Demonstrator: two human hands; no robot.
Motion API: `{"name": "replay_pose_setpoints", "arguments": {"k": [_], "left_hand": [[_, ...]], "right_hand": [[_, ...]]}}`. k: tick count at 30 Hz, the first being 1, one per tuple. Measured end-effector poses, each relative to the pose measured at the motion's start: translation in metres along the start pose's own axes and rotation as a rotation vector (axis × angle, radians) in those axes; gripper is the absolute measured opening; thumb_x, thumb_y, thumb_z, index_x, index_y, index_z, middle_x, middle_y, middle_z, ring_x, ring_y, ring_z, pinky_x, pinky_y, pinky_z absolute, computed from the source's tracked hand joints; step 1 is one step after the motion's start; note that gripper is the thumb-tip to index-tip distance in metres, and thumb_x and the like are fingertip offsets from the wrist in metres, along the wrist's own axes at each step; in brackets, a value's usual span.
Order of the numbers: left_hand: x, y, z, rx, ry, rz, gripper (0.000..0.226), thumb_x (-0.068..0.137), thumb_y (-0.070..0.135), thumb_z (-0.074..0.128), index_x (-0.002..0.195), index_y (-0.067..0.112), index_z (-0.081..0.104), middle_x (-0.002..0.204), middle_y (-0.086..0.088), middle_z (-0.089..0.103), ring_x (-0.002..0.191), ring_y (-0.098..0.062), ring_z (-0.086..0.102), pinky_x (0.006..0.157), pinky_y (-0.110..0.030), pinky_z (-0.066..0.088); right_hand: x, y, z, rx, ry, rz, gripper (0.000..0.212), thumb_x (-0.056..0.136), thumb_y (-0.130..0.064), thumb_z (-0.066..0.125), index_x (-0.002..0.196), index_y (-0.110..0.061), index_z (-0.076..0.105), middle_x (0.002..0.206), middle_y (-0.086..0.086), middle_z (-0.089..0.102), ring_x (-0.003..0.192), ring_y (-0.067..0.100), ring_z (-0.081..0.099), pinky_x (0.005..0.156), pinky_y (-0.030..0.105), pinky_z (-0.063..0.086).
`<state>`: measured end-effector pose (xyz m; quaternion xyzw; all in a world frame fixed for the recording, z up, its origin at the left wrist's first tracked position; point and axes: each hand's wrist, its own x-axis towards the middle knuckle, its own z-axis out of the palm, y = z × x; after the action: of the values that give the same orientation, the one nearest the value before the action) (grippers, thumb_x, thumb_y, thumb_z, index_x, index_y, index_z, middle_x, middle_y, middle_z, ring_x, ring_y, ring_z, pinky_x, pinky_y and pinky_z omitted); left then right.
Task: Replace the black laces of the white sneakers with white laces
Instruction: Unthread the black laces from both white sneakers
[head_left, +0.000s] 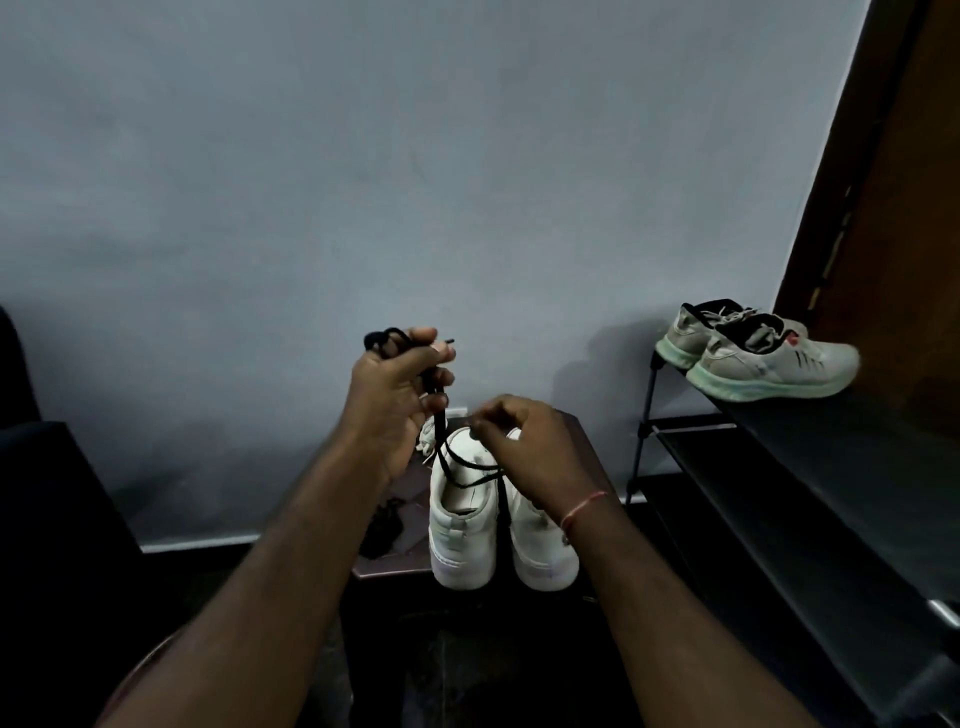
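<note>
Left hand (395, 400) is up, fingers curled tight round a bunched black lace (385, 340). Its strand drops from them to the white sneakers (462, 530) just below. White laces (427, 441) peek out under those fingers. Right hand (530, 447) pinches the same lace, fingertips just above the sneakers. Running shoes (753, 353) sit well off right.

Grey running shoes (753, 353) sit atop black rack (810, 467).
</note>
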<state>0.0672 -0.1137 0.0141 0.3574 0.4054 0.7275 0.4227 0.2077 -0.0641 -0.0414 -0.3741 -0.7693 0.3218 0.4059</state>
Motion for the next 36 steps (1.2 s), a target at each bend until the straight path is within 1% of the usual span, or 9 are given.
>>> {"name": "replay_pose_setpoints", "arguments": {"k": [4,8,15,20,26,28,31,34,36], "left_hand": [[0.0,-0.009,-0.014,0.017,-0.011,-0.083,0.03,0.077,0.002,0.066,0.104,0.012,0.055,0.094,-0.007,0.064,0.066,-0.011,0.059,0.048,-0.019,0.043],[-0.005,-0.018,-0.018,-0.07,-0.159,-0.179,0.046,0.072,0.015,0.064,0.117,0.007,0.053,0.105,-0.012,0.065,0.072,-0.017,0.066,0.057,-0.025,0.053],[-0.01,-0.024,-0.025,0.071,-0.205,-0.207,0.054,0.072,0.017,0.067,0.123,0.004,0.05,0.107,-0.008,0.065,0.07,-0.016,0.062,0.052,-0.025,0.045],[-0.013,-0.023,-0.031,0.098,-0.086,-0.166,0.043,0.076,0.003,0.068,0.117,0.005,0.058,0.074,0.001,0.056,0.05,-0.004,0.043,0.036,-0.015,0.026],[-0.017,-0.014,-0.059,0.091,0.033,-0.121,0.022,0.082,-0.001,0.06,0.097,0.015,0.061,0.05,0.012,0.05,0.034,0.001,0.027,0.032,-0.009,0.017],[-0.02,-0.014,-0.062,0.092,0.033,-0.108,0.021,0.086,-0.002,0.055,0.097,0.014,0.06,0.048,0.013,0.047,0.034,0.001,0.026,0.033,-0.009,0.015],[-0.019,-0.012,-0.068,0.036,0.108,-0.014,0.018,0.087,-0.002,0.054,0.091,0.015,0.06,0.051,0.01,0.049,0.034,-0.001,0.028,0.034,-0.01,0.017],[-0.015,-0.006,-0.079,0.168,0.177,0.113,0.012,0.089,0.003,0.057,0.089,0.014,0.062,0.067,0.0,0.06,0.036,-0.005,0.035,0.036,-0.012,0.022],[-0.015,-0.014,-0.076,0.45,0.103,0.102,0.005,0.089,0.006,0.061,0.089,0.01,0.064,0.07,-0.002,0.064,0.039,-0.01,0.042,0.037,-0.014,0.029]], "right_hand": [[0.016,-0.007,0.001,0.378,0.043,0.063,0.004,0.089,-0.01,0.067,0.092,-0.009,0.068,0.084,0.011,0.072,0.077,0.014,0.068,0.084,0.039,0.056],[0.012,-0.014,0.006,0.528,-0.293,0.162,0.029,0.089,-0.021,0.068,0.116,-0.014,0.062,0.093,0.002,0.072,0.087,0.012,0.067,0.074,0.024,0.049],[0.006,-0.008,0.004,0.467,-0.314,0.233,0.007,0.084,-0.013,0.075,0.083,-0.008,0.069,0.063,0.0,0.063,0.055,0.008,0.054,0.053,0.018,0.044],[0.005,-0.002,-0.007,0.443,-0.095,0.215,0.016,0.083,-0.014,0.074,0.077,-0.002,0.066,0.066,0.007,0.064,0.062,0.015,0.056,0.063,0.028,0.046],[0.016,0.025,-0.074,1.35,0.304,0.276,0.011,0.077,-0.021,0.055,0.066,-0.019,0.053,0.078,0.004,0.072,0.081,0.019,0.071,0.083,0.039,0.051],[0.013,0.028,-0.096,1.51,0.426,0.201,0.015,0.072,-0.022,0.051,0.058,-0.02,0.049,0.061,0.002,0.063,0.056,0.016,0.064,0.066,0.032,0.058],[0.01,0.032,-0.118,1.403,0.497,0.219,0.019,0.079,-0.026,0.048,0.062,-0.023,0.039,0.045,-0.007,0.035,0.032,0.006,0.027,0.035,0.015,0.027],[0.007,0.036,-0.12,1.214,0.521,0.341,0.036,0.093,-0.031,0.044,0.058,-0.024,0.035,0.041,-0.007,0.027,0.03,0.007,0.018,0.033,0.015,0.015],[0.004,0.043,-0.11,0.867,0.42,0.362,0.038,0.093,-0.024,0.049,0.056,-0.024,0.04,0.042,-0.006,0.031,0.03,0.007,0.021,0.035,0.012,0.016]]}}
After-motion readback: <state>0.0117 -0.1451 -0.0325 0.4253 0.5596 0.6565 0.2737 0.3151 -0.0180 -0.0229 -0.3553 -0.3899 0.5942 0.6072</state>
